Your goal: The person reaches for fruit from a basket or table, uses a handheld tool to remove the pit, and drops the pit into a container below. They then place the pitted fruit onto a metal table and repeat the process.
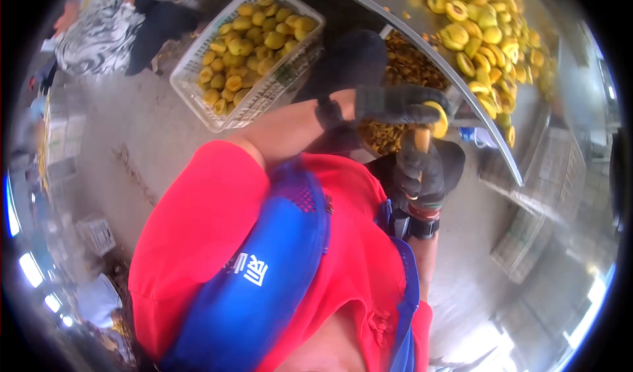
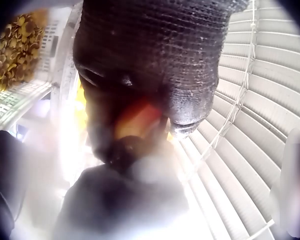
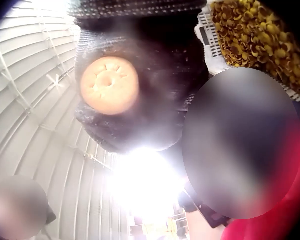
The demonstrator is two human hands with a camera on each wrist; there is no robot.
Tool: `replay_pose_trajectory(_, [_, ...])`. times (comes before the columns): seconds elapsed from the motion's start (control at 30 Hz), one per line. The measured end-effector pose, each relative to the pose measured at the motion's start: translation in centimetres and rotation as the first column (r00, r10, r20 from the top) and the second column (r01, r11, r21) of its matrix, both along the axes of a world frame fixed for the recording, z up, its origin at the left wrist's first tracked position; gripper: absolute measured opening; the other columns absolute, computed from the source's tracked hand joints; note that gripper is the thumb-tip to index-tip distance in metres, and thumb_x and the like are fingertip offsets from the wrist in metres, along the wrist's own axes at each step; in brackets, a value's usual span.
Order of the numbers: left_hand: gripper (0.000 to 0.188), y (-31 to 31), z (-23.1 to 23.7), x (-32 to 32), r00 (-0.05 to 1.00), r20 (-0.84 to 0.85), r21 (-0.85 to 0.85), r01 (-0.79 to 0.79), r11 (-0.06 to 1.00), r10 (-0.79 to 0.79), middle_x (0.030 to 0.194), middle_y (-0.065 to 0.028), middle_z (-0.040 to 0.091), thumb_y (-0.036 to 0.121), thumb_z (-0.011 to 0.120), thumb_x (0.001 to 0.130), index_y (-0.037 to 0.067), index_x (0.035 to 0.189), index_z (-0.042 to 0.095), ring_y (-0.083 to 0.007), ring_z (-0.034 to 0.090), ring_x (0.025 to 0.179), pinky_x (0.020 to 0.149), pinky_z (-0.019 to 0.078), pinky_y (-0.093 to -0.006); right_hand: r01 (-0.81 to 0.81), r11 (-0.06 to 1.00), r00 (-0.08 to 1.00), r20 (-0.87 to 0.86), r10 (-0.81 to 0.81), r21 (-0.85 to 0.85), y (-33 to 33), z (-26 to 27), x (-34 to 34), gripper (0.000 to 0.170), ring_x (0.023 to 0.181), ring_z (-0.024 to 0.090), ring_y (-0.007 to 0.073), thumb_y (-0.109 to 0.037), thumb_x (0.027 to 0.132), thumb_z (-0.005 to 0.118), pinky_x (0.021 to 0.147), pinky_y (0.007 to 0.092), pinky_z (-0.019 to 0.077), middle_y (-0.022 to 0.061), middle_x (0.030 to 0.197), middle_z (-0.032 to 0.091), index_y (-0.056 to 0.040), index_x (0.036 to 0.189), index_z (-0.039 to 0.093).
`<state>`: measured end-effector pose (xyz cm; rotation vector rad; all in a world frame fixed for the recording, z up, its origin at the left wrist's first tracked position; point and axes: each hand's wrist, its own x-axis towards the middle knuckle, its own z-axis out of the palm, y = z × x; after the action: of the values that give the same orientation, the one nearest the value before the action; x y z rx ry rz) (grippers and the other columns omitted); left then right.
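Observation:
Both hands wear dark gloves and meet in front of the lap. My left hand holds a yellow peach, with its fingers bent over the fruit. Just below, my right hand grips a tool by its wooden handle, close against the peach. The round, notched butt of that handle pokes out of the fist in the right wrist view; the tool's working end is hidden. In the left wrist view, an orange-red patch of fruit shows blurred between the gloved fingers.
A metal table with a curved edge carries a heap of yellow peach halves. Brown-yellow scraps fill a container beneath it. At left stands a white crate of peaches. Another person sits beyond it.

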<state>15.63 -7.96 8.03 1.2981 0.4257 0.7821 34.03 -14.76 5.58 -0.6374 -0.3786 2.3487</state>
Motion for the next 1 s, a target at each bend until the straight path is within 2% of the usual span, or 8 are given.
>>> replay_pose_trajectory(0.2, [0.028,0.6,-3.8,1.4,0.918,-0.137,0.183,-0.346,0.920,0.372,0.096,-0.0045,0.061,0.030,0.053,0.093,0.006,0.107,0.057,-0.0130,0.055,0.088,0.081,0.0468,-0.0307,0.158,0.967,0.891,0.393,-0.228,0.202,-0.2,1.5,-3.5,0.006,0.036,0.035,0.0092,-0.004,0.079,0.051,0.033,0.0207,0.0294,0.0019,0.056,0.042,-0.0026,0.080,0.046])
replay_pose_trajectory(0.47, [0.028,4.6,-8.2,-0.2,0.692,-0.202,-0.442,-0.696,0.566,0.693,0.085,-0.0064,0.062,0.033,0.053,0.092,0.006,0.098,0.057,-0.0143,0.056,0.076,0.073,0.0477,-0.0313,-0.066,0.891,0.835,0.513,-0.197,0.449,1.7,-0.8,-4.9,0.008,0.037,0.040,0.0114,-0.006,0.085,0.050,0.033,0.0240,0.0324,0.0022,0.055,0.041,-0.0023,0.080,0.044])
replay_pose_trajectory(0.53, [0.028,3.7,-5.1,-6.6,0.478,-0.247,0.312,-0.785,0.536,0.843,0.086,-0.0108,0.063,0.032,0.050,0.094,0.005,0.099,0.056,-0.0201,0.059,0.077,0.071,0.0484,-0.0345,-0.043,0.909,0.834,0.516,-0.196,0.415,1.7,-1.6,-4.4,0.007,0.037,0.041,0.0108,-0.007,0.087,0.050,0.033,0.0231,0.0327,0.0031,0.055,0.044,-0.0015,0.084,0.046])
replay_pose_trajectory(0.63, [0.034,6.5,-13.4,-14.7,0.253,-0.104,0.460,-0.845,0.272,0.962,0.094,-0.0160,0.063,0.034,0.039,0.096,0.005,0.106,0.054,-0.0310,0.062,0.090,0.078,0.0486,-0.0390,-0.055,0.914,0.782,0.587,-0.211,0.402,2.0,-2.1,-3.8,0.006,0.037,0.041,0.0109,-0.006,0.087,0.050,0.033,0.0226,0.0324,0.0035,0.055,0.045,-0.0012,0.088,0.047])
replay_pose_trajectory(0.67, [0.039,7.3,-19.2,-19.7,-0.005,-0.078,0.922,-0.382,0.070,0.997,0.104,-0.0186,0.062,0.036,0.038,0.096,0.004,0.113,0.053,-0.0324,0.061,0.093,0.081,0.0482,-0.0404,-0.054,0.916,0.767,0.603,-0.217,0.398,2.0,-2.4,-3.7,0.006,0.037,0.041,0.0110,-0.006,0.087,0.050,0.033,0.0224,0.0322,0.0036,0.055,0.046,-0.0012,0.089,0.047])
replay_pose_trajectory(0.73, [0.044,4.6,-25.0,-26.3,-0.075,-0.558,0.644,-0.667,0.374,0.827,0.116,-0.0219,0.057,0.037,0.040,0.095,0.004,0.122,0.050,-0.0350,0.057,0.105,0.089,0.0450,-0.0413,-0.059,0.925,0.745,0.633,-0.210,0.376,2.1,-3.1,-3.4,0.007,0.036,0.041,0.0112,-0.006,0.087,0.051,0.033,0.0223,0.0322,0.0037,0.055,0.046,-0.0012,0.090,0.047])
replay_pose_trajectory(0.8, [0.052,1.8,-24.2,-29.2,0.114,-0.838,0.050,-0.958,0.283,0.534,0.129,-0.0238,0.051,0.040,0.043,0.092,0.006,0.131,0.046,-0.0363,0.051,0.118,0.097,0.0405,-0.0408,-0.064,0.938,0.725,0.661,-0.191,0.341,2.3,-4.0,-3.0,0.007,0.036,0.041,0.0115,-0.006,0.087,0.052,0.034,0.0225,0.0324,0.0039,0.055,0.047,-0.0013,0.090,0.047])
replay_pose_trajectory(1.0, [0.072,-1.9,-35.9,-35.4,-0.093,-0.942,0.311,-0.598,0.739,0.322,0.147,-0.0178,0.032,0.036,0.057,0.086,0.017,0.147,0.024,-0.0283,0.029,0.137,0.110,0.0289,-0.0336,-0.037,0.964,0.670,0.722,-0.172,0.264,2.8,-5.1,-2.7,0.009,0.038,0.044,0.0115,-0.006,0.085,0.056,0.034,0.0233,0.0341,0.0032,0.057,0.049,-0.0032,0.090,0.049])
